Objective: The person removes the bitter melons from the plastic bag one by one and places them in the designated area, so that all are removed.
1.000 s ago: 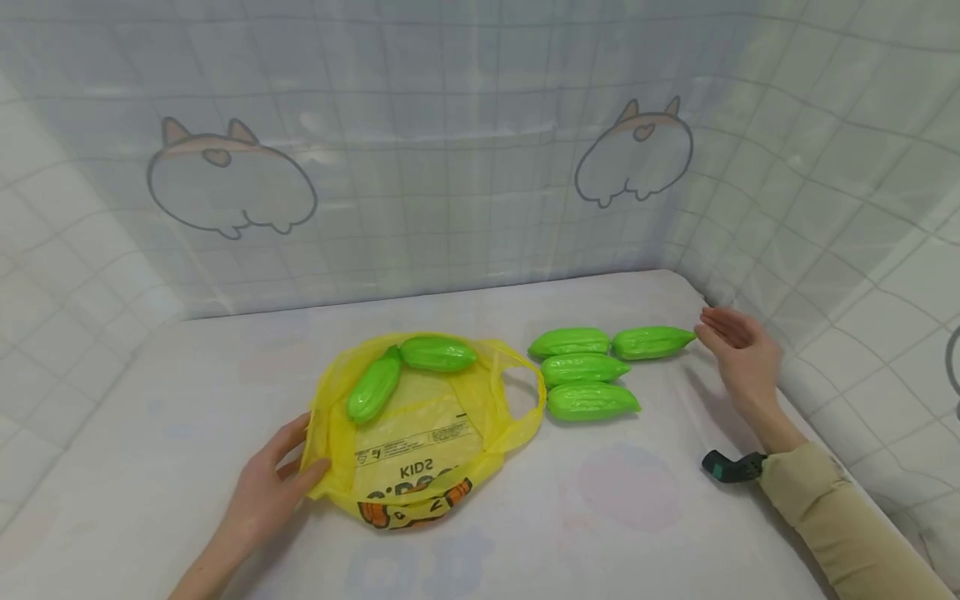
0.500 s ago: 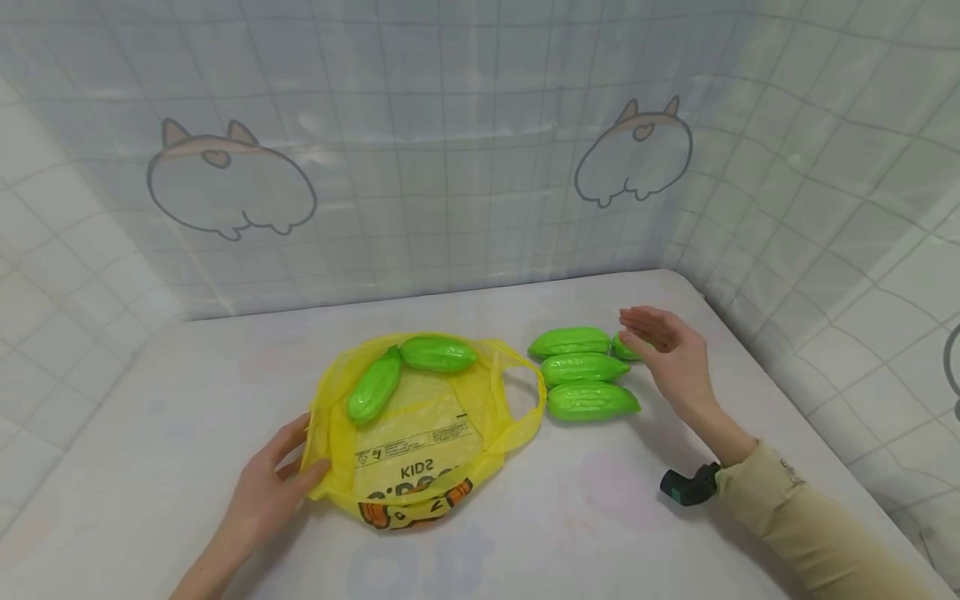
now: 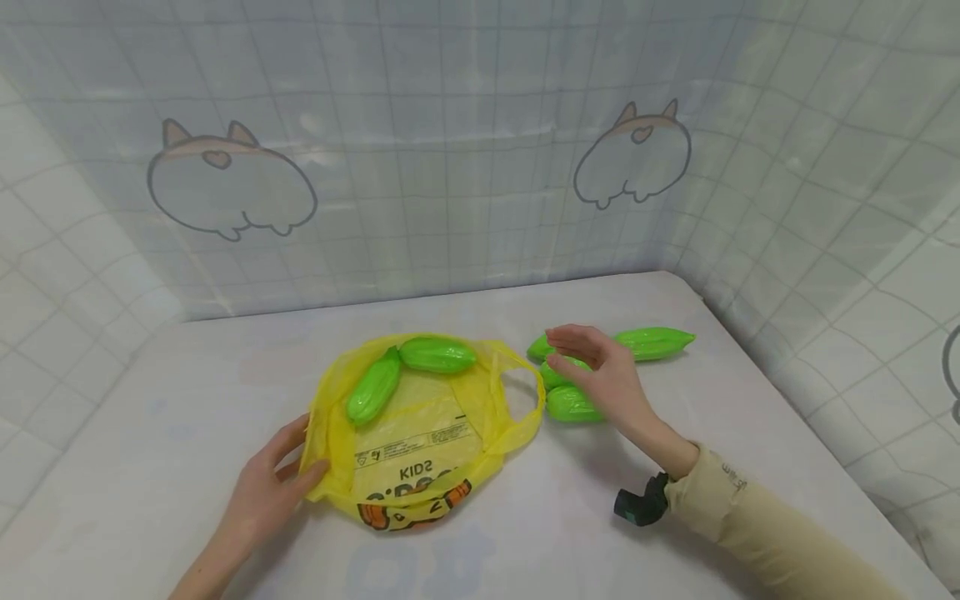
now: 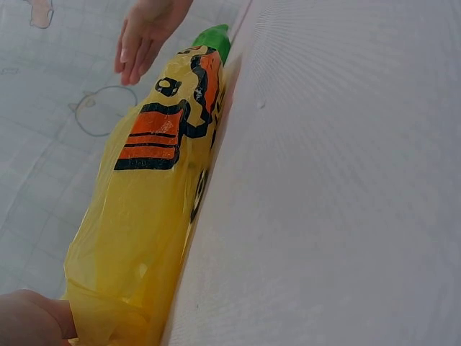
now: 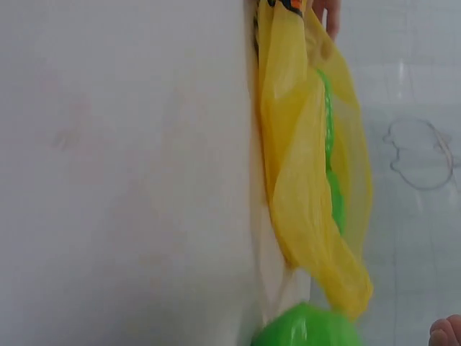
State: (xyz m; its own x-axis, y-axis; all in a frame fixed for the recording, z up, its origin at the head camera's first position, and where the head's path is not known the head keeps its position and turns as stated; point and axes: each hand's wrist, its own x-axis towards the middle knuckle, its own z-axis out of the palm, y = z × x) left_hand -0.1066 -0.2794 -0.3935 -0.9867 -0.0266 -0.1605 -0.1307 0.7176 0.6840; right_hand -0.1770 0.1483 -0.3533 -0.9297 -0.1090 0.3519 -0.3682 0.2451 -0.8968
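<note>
A yellow plastic bag point(image 3: 330, 442) lies on the table with its mouth spread wide. Inside rest two glossy, bright green bitter melons point(image 3: 375, 387). My left hand point(image 3: 266, 475) holds the bag's left rim, thumb overlapping the plastic and fingertips hidden by it. Several more bitter melons point(image 3: 573, 405) sit in a cluster right of the bag's handle loop, one of them point(image 3: 656, 343) farther right. Over this cluster hovers my right hand point(image 3: 596, 367), its fingers extended and loosely bent with nothing held; it covers parts of the melons. In the left wrist view the right hand point(image 4: 150, 36) appears beyond the bag.
White cloth covers the table point(image 3: 525, 550). Behind it hangs a gridded curtain point(image 3: 465, 167) with cartoon dog drawings, and another gridded curtain point(image 3: 847, 208) closes off the right side. A black device point(image 3: 641, 500) is strapped under my right wrist.
My right hand has swept left from the far-right bitter melon to above the cluster, uncovering that far melon again. The left hand and the bag have stayed in place.
</note>
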